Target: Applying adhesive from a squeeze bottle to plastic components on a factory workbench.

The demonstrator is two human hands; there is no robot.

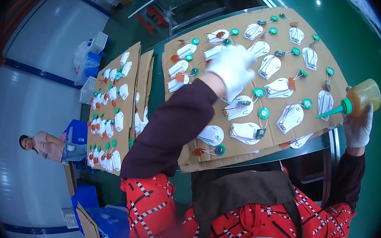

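Observation:
My right hand (358, 128), in a white glove, is closed around a squeeze bottle (368, 95) of amber liquid with a green cap. Its green nozzle (331, 112) points left and slightly down, close to a white plastic housing (324, 101) at the right edge of the cardboard (270, 120). My left hand (232, 68), also white-gloved, reaches over the middle of the board among other housings. Its fingers are partly hidden, so I cannot make out their grip. Several housings carry wires, small circuit boards and green discs, such as the disc (264, 113) below my left hand.
A second cardboard sheet (132, 81) to the left bears several similar housings. Blue bins (77, 131) and a person (45, 145) are farther left. A metal-framed table (187, 13) stands beyond the board, above the green floor (362, 53).

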